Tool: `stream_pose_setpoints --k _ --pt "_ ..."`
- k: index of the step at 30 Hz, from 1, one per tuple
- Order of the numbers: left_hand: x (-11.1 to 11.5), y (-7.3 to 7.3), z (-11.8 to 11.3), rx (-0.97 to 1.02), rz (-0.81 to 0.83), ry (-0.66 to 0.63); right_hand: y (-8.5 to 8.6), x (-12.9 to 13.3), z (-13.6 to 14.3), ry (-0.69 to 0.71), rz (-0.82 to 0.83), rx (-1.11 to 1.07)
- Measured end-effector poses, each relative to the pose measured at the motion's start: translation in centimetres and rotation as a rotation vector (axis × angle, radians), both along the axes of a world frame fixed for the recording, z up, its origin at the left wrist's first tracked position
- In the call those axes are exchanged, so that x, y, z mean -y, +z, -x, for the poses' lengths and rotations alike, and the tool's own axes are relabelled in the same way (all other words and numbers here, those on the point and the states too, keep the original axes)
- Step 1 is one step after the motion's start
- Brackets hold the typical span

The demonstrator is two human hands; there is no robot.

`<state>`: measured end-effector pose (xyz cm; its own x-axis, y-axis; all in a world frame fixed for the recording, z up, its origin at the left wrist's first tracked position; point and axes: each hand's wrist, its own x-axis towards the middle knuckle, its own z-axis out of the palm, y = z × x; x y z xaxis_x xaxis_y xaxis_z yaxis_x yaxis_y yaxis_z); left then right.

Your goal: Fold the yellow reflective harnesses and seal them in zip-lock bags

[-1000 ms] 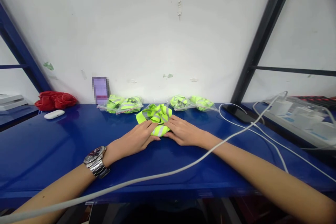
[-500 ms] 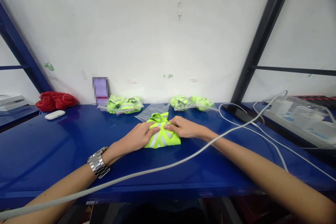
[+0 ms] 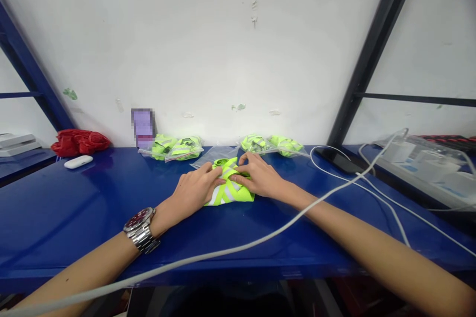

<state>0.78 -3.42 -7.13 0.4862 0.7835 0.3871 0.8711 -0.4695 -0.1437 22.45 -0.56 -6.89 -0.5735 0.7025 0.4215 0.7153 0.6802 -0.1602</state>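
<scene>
A folded neon-yellow cloth with silver reflective strips (image 3: 232,192) lies on the blue table (image 3: 167,252) in the middle. My left hand (image 3: 197,185), above a metal wristwatch (image 3: 141,230), grips the cloth's left side between thumb and fingers. At its right side my right hand (image 3: 260,176) pinches the fabric, thumb on the front and index finger curled at the top. Just behind the cloth lies a clear plastic bag (image 3: 213,153), partly hidden by it.
Bagged neon bundles (image 3: 186,147) (image 3: 255,143) stand along the wall. At left are a red bag (image 3: 80,142), a white case (image 3: 78,161) and a phone with a blurred screen (image 3: 143,126). A white cable (image 3: 238,247) crosses before my arms; a black phone (image 3: 340,160) lies right.
Both hands have shifted their grip on the cloth. My left wrist has turned, showing the watch face, and my right fingers have lifted and bent more. The cloth has barely moved.
</scene>
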Motion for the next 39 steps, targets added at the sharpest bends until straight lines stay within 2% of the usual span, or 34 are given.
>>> stream_pose_setpoints --k 4,9,14,18,23,26,31,39 --pt "-0.5 -0.3 0.4 -0.101 -0.088 -0.036 -1.0 -0.1 0.1 0.044 -0.150 -0.020" --pt "-0.9 -0.4 0.7 -0.112 -0.197 -0.114 -0.4 1.0 -0.5 0.152 -0.211 0.112" --pt "-0.6 -0.3 0.7 -0.114 -0.144 -0.220 0.0 1.4 -0.8 0.260 -0.256 0.188" --pt "-0.2 -0.2 1.1 -0.151 -0.097 -0.293 -0.4 1.0 -0.5 0.251 -0.234 0.238" --pt "0.1 -0.2 1.6 -0.059 -0.005 -0.367 -0.8 0.5 -0.8 0.211 -0.159 0.245" --pt "-0.1 -0.3 1.6 -0.053 0.059 -0.356 -0.9 0.5 -1.1 0.225 -0.123 0.166" --pt "-0.2 -0.5 1.4 -0.098 0.023 -0.334 -0.8 0.4 -1.2 0.322 -0.100 0.152" --pt "0.1 0.6 0.6 0.108 0.192 -0.321 0.2 0.4 -0.9 0.335 0.093 -0.105"
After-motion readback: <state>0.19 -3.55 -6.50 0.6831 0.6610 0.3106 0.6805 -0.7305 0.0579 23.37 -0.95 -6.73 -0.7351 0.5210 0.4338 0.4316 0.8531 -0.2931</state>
